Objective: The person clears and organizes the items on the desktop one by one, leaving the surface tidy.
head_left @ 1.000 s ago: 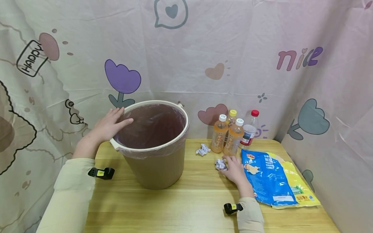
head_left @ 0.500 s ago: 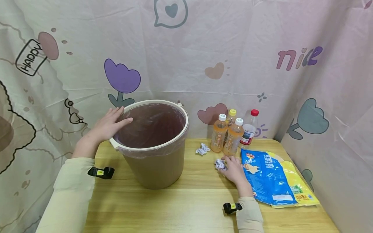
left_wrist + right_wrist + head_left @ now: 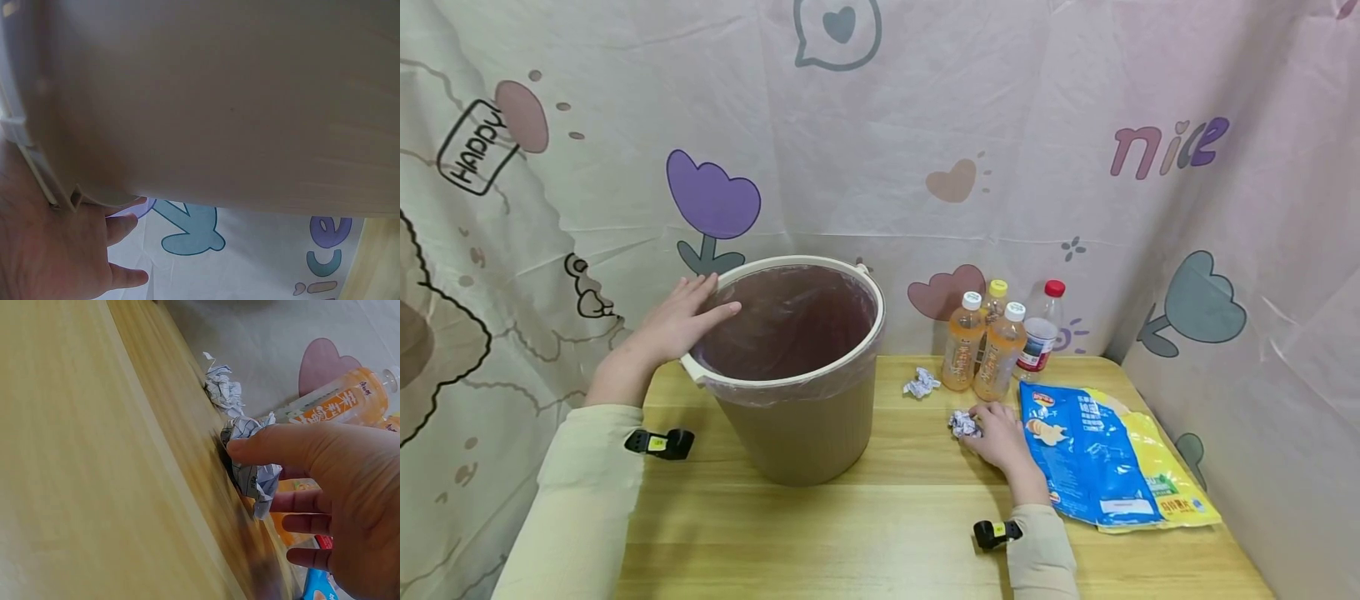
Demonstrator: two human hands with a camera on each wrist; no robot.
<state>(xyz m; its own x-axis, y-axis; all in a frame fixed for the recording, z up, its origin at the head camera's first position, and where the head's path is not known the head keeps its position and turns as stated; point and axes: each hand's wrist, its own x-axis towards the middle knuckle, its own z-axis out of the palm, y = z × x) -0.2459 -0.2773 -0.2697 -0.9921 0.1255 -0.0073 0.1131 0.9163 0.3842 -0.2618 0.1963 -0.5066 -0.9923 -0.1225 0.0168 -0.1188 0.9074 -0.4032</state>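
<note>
The grip of the right hand [image 3: 1002,437] is closed around a crumpled paper ball [image 3: 962,424], pinched between thumb and fingertips just over the counter [image 3: 880,537]; whether the paper touches the wood is hard to tell. The pinch takes in only part of the ball, so a loosened thumb could let it drop or roll away. Just beyond the fingers stand two orange bottles [image 3: 997,358] with white caps, upright and close together; a hand pushed forward could topple the nearer one. Behind them are a yellow-capped bottle [image 3: 996,304] and a red-capped bottle [image 3: 1040,337]. A second paper ball [image 3: 921,383] lies to their left. Right of the hand, a blue snack bag [image 3: 1082,454] overlaps a yellow one [image 3: 1180,483], and a sleeve could drag them. On the left stands a tall brown bin [image 3: 801,433] with a clear liner [image 3: 760,393]. The left hand [image 3: 679,323], fingers extended, rests on its rim, grasping nothing; leaning hard there could tip the bin or shift the liner.
</note>
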